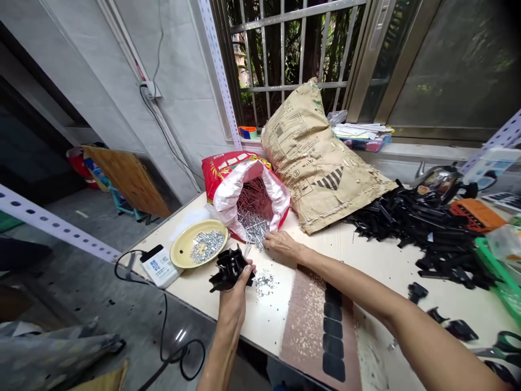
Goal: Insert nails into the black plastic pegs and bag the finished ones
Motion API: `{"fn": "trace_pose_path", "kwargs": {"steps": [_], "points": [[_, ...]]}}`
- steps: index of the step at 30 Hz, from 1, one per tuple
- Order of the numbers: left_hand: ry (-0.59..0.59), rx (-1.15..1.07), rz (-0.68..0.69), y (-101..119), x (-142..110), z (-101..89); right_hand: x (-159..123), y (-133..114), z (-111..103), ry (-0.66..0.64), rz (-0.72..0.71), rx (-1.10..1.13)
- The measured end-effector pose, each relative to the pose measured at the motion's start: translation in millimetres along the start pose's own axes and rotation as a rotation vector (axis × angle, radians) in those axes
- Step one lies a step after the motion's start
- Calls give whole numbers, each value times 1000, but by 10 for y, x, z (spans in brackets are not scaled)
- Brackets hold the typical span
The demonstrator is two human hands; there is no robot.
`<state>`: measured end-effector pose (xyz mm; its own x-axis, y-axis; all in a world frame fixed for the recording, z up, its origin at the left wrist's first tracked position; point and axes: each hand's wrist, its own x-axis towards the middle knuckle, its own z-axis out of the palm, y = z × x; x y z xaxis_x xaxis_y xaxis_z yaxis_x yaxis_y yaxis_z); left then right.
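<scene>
In my left hand (240,282) is a bunch of black plastic parts (230,266), held over the table with the thumb across them. My right hand (280,244) reaches to the mouth of a red and white sack (222,198), its fingers closed at the edge of the long thin metal screws or nails (255,225) spilling out. Whether a piece is between those fingertips is hidden. To the left, a yellow plate (177,255) holds small shiny metal pieces (207,245). More such small metal bits (266,283) lie loose just right of my left hand.
A large brown paper sack (313,157) leans against the window. Black plastic parts (411,217) are heaped at right, near an orange block (476,214), a green basket (494,271) and scissors (500,350). A brown mat with black pads (334,366) lies in front; a white device (160,266) sits left.
</scene>
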<state>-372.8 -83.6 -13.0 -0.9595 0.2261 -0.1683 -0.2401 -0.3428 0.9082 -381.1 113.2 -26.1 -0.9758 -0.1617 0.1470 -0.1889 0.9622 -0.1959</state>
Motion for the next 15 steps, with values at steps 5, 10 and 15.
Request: {"fn": "trace_pose_path", "kwargs": {"steps": [5, 10, 15], "points": [[-38, 29, -5, -55, 39, -100, 26, 91, 13, 180, 34, 179], [-56, 181, -1, -147, 91, -112, 4, 246, -78, 366, 245, 464], [-64, 177, -35, -141, 73, -48, -45, 427, -66, 333, 394, 531]]}}
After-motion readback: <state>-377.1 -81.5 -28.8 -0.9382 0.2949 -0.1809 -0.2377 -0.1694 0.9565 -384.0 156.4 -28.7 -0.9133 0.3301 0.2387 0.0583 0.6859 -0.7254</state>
